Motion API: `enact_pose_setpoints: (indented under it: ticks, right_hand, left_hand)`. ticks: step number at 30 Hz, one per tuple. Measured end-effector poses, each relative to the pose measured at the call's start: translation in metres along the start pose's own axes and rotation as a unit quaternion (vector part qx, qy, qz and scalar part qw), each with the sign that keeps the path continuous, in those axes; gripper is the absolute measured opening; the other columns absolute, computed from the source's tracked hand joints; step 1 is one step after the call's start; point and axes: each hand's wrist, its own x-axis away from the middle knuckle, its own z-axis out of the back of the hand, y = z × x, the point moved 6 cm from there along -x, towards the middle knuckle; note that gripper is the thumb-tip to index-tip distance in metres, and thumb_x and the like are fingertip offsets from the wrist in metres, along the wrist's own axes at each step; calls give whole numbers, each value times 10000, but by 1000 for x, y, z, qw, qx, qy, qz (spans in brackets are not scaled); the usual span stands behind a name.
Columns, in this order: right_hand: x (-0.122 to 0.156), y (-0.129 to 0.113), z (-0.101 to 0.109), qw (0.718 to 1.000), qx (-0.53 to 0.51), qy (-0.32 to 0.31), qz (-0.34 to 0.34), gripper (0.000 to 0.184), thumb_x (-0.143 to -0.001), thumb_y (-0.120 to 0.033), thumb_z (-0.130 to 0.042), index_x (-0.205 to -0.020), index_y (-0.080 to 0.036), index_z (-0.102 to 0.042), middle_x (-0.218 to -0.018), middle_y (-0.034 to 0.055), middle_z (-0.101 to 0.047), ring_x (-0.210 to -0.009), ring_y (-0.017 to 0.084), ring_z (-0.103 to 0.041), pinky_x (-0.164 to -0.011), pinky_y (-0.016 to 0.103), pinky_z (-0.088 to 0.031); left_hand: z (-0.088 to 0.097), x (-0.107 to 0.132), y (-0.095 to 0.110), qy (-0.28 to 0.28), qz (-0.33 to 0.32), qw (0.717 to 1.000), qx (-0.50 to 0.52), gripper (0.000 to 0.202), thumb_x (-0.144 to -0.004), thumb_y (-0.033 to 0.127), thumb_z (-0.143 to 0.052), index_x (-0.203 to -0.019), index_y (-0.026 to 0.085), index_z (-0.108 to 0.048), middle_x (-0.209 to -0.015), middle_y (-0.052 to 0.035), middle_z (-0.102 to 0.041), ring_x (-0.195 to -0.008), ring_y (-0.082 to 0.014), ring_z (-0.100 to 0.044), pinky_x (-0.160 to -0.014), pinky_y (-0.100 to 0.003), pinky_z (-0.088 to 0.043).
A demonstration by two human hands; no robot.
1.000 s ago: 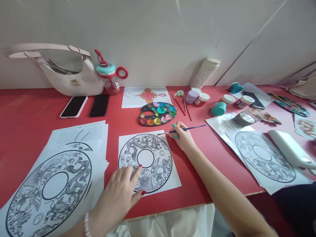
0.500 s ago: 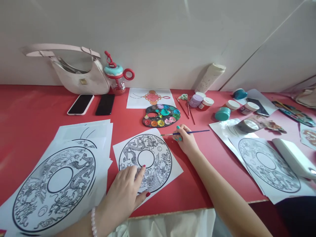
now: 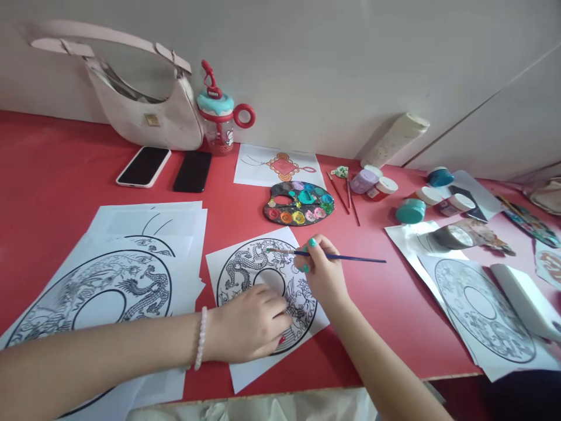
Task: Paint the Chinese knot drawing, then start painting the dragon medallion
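My right hand (image 3: 323, 272) pinches a thin blue-handled paintbrush (image 3: 359, 259). Green shows on the brush tip, which is over the upper dragon of a white sheet (image 3: 243, 374) printed with a ring-shaped dragon and bird line drawing. Whether the tip touches the paper I cannot tell. My left hand (image 3: 249, 321), with a beaded bracelet at the wrist, lies across the lower middle of this sheet with its fingers loosely bent and apart. It covers part of the inner circle. Just beyond the sheet is a paint palette (image 3: 302, 203) with several colours in its wells.
Printed sheets (image 3: 193, 292) lie left, partly under my left forearm. Two phones (image 3: 144, 166), a handbag (image 3: 146, 120) and a cup (image 3: 219, 131) stand behind. Paint jars (image 3: 411, 211), loose brushes (image 3: 349, 193), more sheets (image 3: 482, 304) and a white case (image 3: 523, 295) are right.
My right hand has brought the brush left and nearer, from beside the sheet to over its dragon. My left hand has moved right across the sheet and turned. The view has shifted.
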Motion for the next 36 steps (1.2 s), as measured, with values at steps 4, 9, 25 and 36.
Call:
enact_pose_setpoints:
  ticks: [4, 9, 25, 36]
  right_hand:
    - [4, 19, -6, 999, -5, 42, -15, 454, -720, -366, -693, -562, -195, -304, -456, -92, -284, -431, 45, -236, -447, 211, -231]
    - [8, 30, -1, 994, 93, 49, -19, 400, -743, -365, -664, -580, -198, -340, -484, -86, -297, -447, 52, -246, -436, 208, -222]
    - [13, 12, -10, 949, 299, 35, 98, 355, -776, -218, -555, -536, -208, -294, -468, -73, -288, -444, 65, -258, -412, 216, -229]
    - [21, 16, -13, 937, 316, -23, 143, 361, -803, -168, -539, -578, -211, -259, -502, -79, -240, -449, 64, -227, -431, 225, -231]
  left_hand:
    - [-3, 2, -2, 46, -34, 998, 11, 81, -817, 240, -508, -818, 169, -547, -720, -6, -541, -632, -154, -466, -832, -358, -403]
    - [-1, 8, -10, 71, -27, 996, 40, 94, -826, 232, -477, -782, 171, -533, -681, 11, -553, -545, -127, -445, -943, -378, -359]
    - [-3, 10, -13, 95, -40, 994, 21, 205, -844, 252, -433, -677, 177, -524, -563, 25, -526, -440, -116, -425, -970, -461, -350]
    - [0, 10, -15, 103, -35, 994, 33, 228, -842, 238, -446, -635, 178, -519, -544, 17, -516, -494, -124, -435, -943, -453, -392]
